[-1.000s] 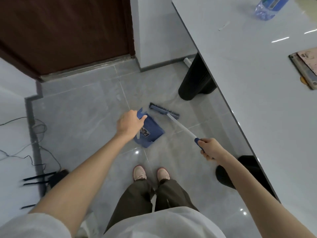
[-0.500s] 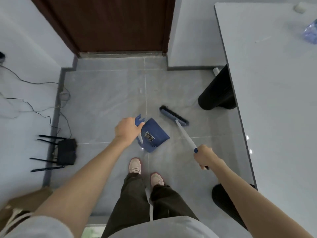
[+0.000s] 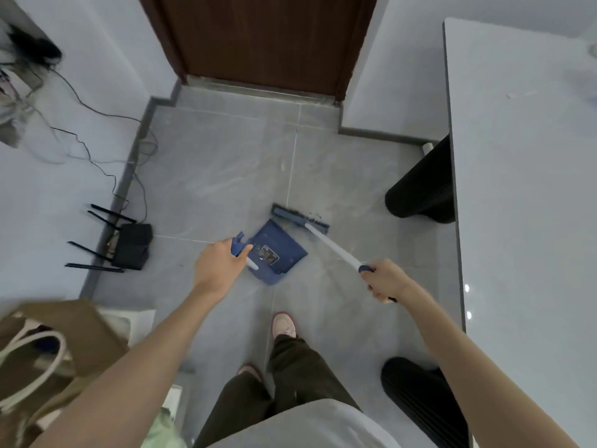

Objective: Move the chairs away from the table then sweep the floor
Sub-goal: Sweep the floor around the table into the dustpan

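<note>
A blue dustpan (image 3: 280,253) rests on the grey tiled floor (image 3: 219,176) in front of my feet. My left hand (image 3: 219,266) grips its upright handle at the pan's left side. My right hand (image 3: 384,281) is closed around the blue end of the broom's white handle (image 3: 332,248). The blue broom head (image 3: 298,217) lies on the floor at the pan's far edge, with dark dust beside it. No chair is in view.
The white table (image 3: 523,221) runs along the right, with black ribbed legs (image 3: 423,192) (image 3: 423,402) below it. A black router (image 3: 130,245) and cables lie by the left wall. A brown bag (image 3: 61,344) sits lower left. A brown door (image 3: 268,40) is ahead.
My view has swung left, so the table has slid right and the router and bag have come into sight. The broom head has moved closer to the dustpan's edge. Both hands keep their grips.
</note>
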Demonstrator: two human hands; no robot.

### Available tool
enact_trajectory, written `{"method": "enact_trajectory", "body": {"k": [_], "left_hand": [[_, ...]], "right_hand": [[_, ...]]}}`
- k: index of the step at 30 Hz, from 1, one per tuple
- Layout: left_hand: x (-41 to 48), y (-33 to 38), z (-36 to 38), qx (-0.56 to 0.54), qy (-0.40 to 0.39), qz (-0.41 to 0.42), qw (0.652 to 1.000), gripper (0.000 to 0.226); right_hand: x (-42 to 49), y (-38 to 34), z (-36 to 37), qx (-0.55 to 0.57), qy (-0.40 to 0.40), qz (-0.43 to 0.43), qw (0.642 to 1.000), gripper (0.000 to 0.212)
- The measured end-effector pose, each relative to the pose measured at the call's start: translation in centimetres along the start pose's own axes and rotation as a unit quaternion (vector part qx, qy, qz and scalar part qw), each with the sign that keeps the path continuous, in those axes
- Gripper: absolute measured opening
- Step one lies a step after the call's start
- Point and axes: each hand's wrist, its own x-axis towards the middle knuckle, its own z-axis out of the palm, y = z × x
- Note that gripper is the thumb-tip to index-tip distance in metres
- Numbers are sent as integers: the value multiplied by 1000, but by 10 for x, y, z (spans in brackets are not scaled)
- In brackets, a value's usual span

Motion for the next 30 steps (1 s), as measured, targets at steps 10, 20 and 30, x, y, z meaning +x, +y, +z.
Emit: {"method": "enact_trajectory", "body": {"k": [10,20,30], "left_hand": [[-79,-89,-18,-26,66,-24,997,35],[-196,-168,-39,-18,38,5,999,36],[-297,-213,-49,-2,27,-30,999,42]], "right_hand": [[-17,27,81,-134,32,20,990,31],[-117,80,192,-246,-14,26,969,24],[-185,144,249,-286,-21,4,958,17]]}}
